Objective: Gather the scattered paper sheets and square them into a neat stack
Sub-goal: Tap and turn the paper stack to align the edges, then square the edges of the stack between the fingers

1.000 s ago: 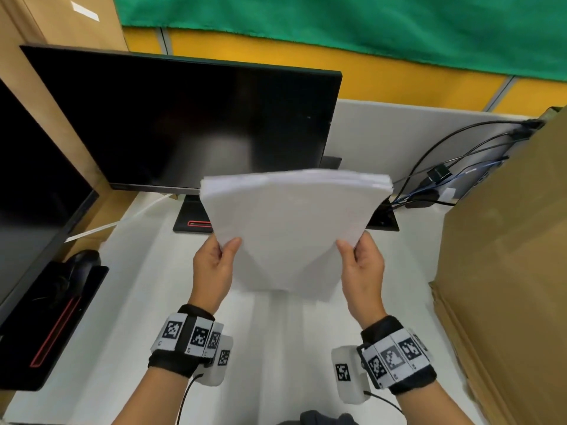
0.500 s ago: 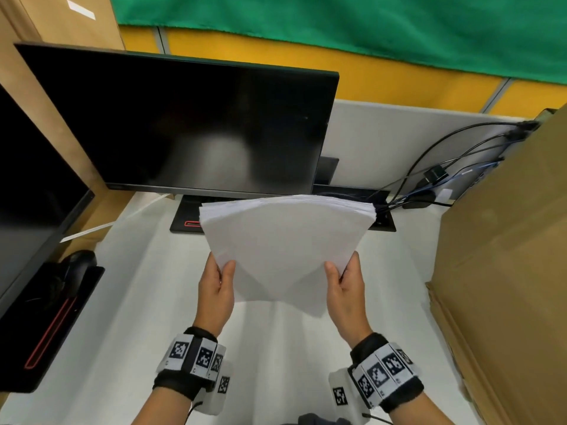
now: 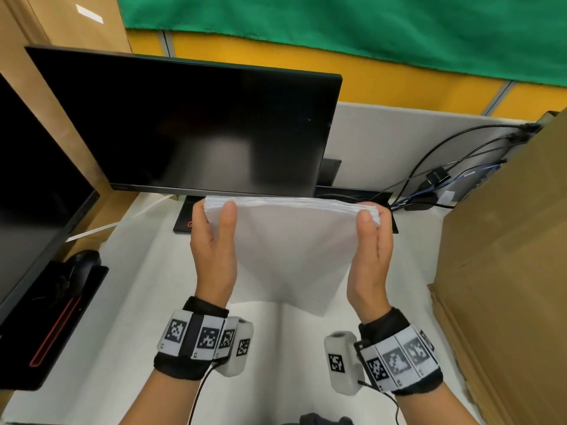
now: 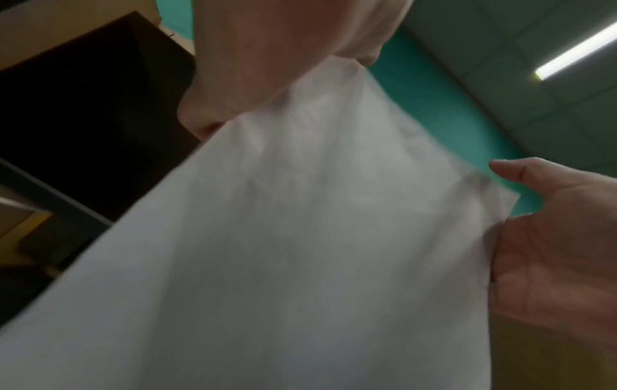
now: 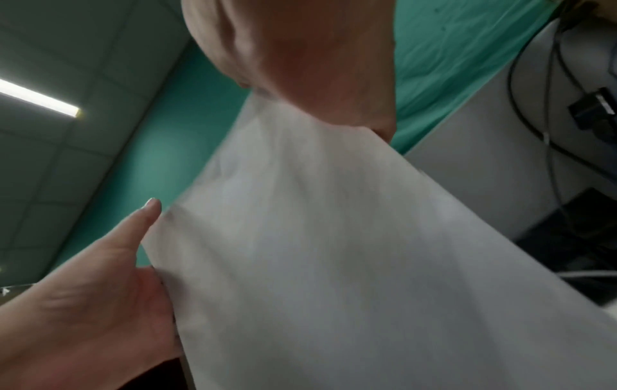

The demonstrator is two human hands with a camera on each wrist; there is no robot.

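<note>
1. Head view: a stack of white paper sheets (image 3: 285, 250) is held upright above the white desk (image 3: 129, 302), in front of the black monitor (image 3: 190, 124) and just below its bottom edge.
2. The stack's left side is clasped by the left hand (image 3: 214, 250): the thumb is laid flat on the near face, and the fingers are hidden behind the sheets.
3. The stack's right side is clasped by the right hand (image 3: 371, 259) in the same way, thumb on the near face, with fingertips seen wrapping the top right corner.
4. The top edges are seen as a fairly even band just below the monitor; the bottom edge is seen hanging unevenly above the desk.
5. A cardboard box (image 3: 506, 271) is seen to the right of the monitor, black cables (image 3: 429, 179) between the two, and a second dark screen (image 3: 33, 194) to the monitor's left.
6. Left wrist view: the sheets (image 4: 300, 250) are shown blurred, gripped at the top by the left hand (image 4: 284, 52), with the monitor (image 4: 83, 105) behind to the left; the right hand (image 4: 551, 250) is pressed against the far side edge, thumb extended.
7. Right wrist view: the sheets (image 5: 350, 264) are gripped at the top by the right hand (image 5: 307, 58); the left hand (image 5: 100, 303) is laid along the opposite edge, thumb extended. The monitor cannot be made out here.
</note>
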